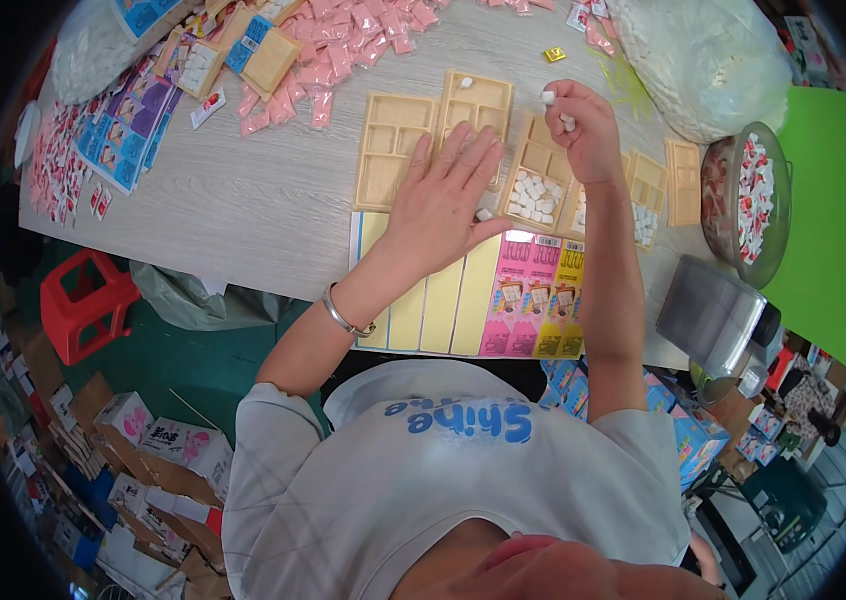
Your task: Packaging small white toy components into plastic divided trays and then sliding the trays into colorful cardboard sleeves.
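Observation:
My left hand (443, 200), a silver bangle on its wrist, lies with fingers stretched across a tan compartment tray (488, 92). Near its thumb is a small white piece (484, 214). Left of it, another tan tray (379, 178) has bare compartments. My right hand (585, 130) is closed, holding small white marshmallow-like pieces (548, 98) at the fingertips and in the curled fingers. Below that hand, a tan tray (544, 155) has a heap of white marshmallow-like pieces (535, 195) in its near compartment. My right forearm partly covers a further tray.
Printed pink and yellow card sheets (533, 300) lie along the near table edge. A bowl of small wrapped packets (713, 190) and a clear plastic container (708, 305) stand right. Pink sachets (328, 60) pile up at the back; a plastic bag of white pieces (703, 60) sits back right.

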Demonstrator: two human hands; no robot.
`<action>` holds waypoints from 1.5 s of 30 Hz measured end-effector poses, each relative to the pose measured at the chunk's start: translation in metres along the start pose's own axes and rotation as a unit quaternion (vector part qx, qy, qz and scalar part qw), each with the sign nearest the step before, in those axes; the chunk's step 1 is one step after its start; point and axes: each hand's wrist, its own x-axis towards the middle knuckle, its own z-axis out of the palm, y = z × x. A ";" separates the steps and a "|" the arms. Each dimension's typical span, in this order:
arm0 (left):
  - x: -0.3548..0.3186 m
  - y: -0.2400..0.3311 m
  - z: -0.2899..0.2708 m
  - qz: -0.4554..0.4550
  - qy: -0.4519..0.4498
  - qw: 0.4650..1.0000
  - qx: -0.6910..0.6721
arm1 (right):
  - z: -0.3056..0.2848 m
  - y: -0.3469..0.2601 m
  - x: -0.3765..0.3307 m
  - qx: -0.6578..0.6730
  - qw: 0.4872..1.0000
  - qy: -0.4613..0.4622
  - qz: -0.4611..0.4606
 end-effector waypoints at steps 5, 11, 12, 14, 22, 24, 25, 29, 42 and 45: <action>0.001 0.003 0.007 0.021 -0.040 0.999 0.015 | 0.039 0.007 0.015 -0.139 0.986 0.054 -0.076; -0.006 -0.019 -0.030 -0.043 0.018 0.999 0.009 | 0.078 0.005 0.035 -0.668 0.727 0.112 -0.108; -0.012 -0.031 -0.033 -0.042 0.016 0.999 0.010 | 0.081 0.005 0.036 -0.696 0.699 0.122 -0.114; -0.021 -0.056 -0.038 -0.092 0.064 0.991 0.072 | 0.084 0.008 0.038 -0.704 0.688 0.132 -0.113; -0.015 -0.052 -0.039 -0.049 0.045 0.998 0.010 | 0.089 0.018 0.042 -0.716 0.673 0.153 -0.108; -0.015 -0.051 -0.040 -0.055 0.040 0.998 -0.002 | 0.074 0.005 0.024 -0.459 0.864 0.162 -0.133; -0.017 -0.053 -0.041 -0.051 0.039 0.998 -0.002 | 0.054 0.000 0.009 -0.460 0.863 0.163 -0.132; -0.037 -0.063 -0.054 -0.050 0.050 0.997 -0.034 | 0.021 0.001 -0.049 -0.009 0.996 -0.027 0.080; -0.053 -0.069 -0.021 -0.035 0.081 0.996 0.000 | 0.046 0.028 -0.096 -0.276 0.949 0.061 -0.139; -0.055 -0.065 -0.028 -0.040 0.090 0.995 -0.029 | -0.061 -0.002 -0.089 0.304 0.947 -0.031 -0.099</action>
